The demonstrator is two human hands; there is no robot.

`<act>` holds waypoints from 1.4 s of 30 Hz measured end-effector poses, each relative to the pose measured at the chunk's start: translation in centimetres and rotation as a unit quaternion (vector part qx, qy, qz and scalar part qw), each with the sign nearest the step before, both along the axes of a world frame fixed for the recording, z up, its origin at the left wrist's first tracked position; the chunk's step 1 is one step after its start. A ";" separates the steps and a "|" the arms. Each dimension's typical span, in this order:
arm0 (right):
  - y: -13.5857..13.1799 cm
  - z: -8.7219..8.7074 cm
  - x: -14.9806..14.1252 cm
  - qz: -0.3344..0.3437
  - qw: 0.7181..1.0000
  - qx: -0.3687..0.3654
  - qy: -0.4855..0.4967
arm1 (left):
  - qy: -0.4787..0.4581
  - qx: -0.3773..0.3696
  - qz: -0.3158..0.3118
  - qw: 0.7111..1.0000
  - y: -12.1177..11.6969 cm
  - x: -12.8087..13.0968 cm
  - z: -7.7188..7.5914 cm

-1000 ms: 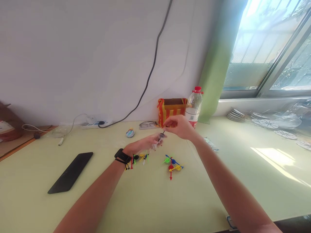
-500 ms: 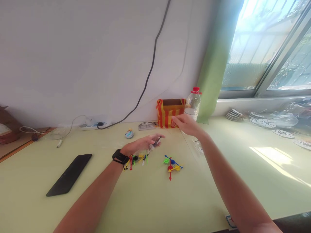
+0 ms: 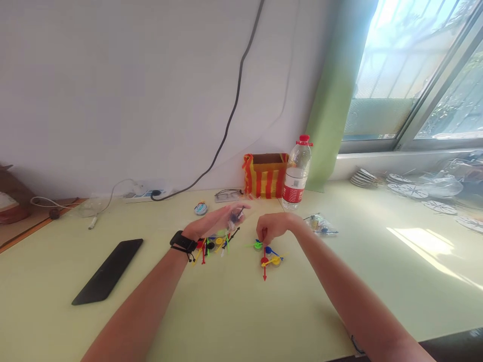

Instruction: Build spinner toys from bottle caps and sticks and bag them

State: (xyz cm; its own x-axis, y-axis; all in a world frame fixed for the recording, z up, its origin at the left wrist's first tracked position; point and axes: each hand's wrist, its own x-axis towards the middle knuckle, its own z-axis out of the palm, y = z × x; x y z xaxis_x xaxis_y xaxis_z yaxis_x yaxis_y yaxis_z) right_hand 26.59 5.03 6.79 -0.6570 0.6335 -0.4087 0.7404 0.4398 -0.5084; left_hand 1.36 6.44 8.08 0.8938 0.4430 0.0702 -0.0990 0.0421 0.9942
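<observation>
My left hand [image 3: 226, 215] is closed around a clear plastic bag [image 3: 247, 208] with a small dark piece inside. Below that wrist lies a heap of coloured plastic arrow spinners [image 3: 219, 243], red, yellow, green, black and white. My right hand [image 3: 272, 225] has its fingers pinched together, low over a smaller group of spinners. At the fingertips are a green spinner [image 3: 257, 246] and a blue spinner [image 3: 268, 250]; whether one is gripped is hidden. A red spinner [image 3: 264, 262] and a yellow spinner [image 3: 276, 261] lie just in front.
Beyond my right wrist lies a filled clear bag [image 3: 320, 224]. A striped red-yellow box [image 3: 264, 176] and a water bottle [image 3: 296, 176] stand by the wall. A black flat slab [image 3: 107, 271] lies at left, a round tin [image 3: 200, 208] behind my left hand, printed discs [image 3: 413, 191] at right.
My right hand has come down and nearer from in front of the box and bottle to the small spinner group. The left hand has shifted slightly left with the bag.
</observation>
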 end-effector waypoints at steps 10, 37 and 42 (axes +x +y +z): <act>-0.5 2.9 4.5 -0.082 0.985 0.084 0.126 | 0.019 0.006 0.003 1.000 0.4 -0.2 -0.1; -4.5 7.8 1.9 -0.140 0.883 0.184 0.408 | 0.005 -0.064 -0.032 0.997 -1.5 2.1 -0.8; -4.5 7.2 0.6 -0.106 0.894 0.142 0.411 | 0.015 -0.055 -0.023 0.998 -1.9 2.5 -0.9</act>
State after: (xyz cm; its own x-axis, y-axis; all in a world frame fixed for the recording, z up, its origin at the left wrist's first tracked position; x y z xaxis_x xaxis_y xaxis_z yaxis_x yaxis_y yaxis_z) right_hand 27.16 0.55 13.94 -0.5153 0.7805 0.3540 0.2492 0.5316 -0.8095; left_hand 3.88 4.58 7.17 0.9145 0.4046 -0.0030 -0.0654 0.1551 0.9857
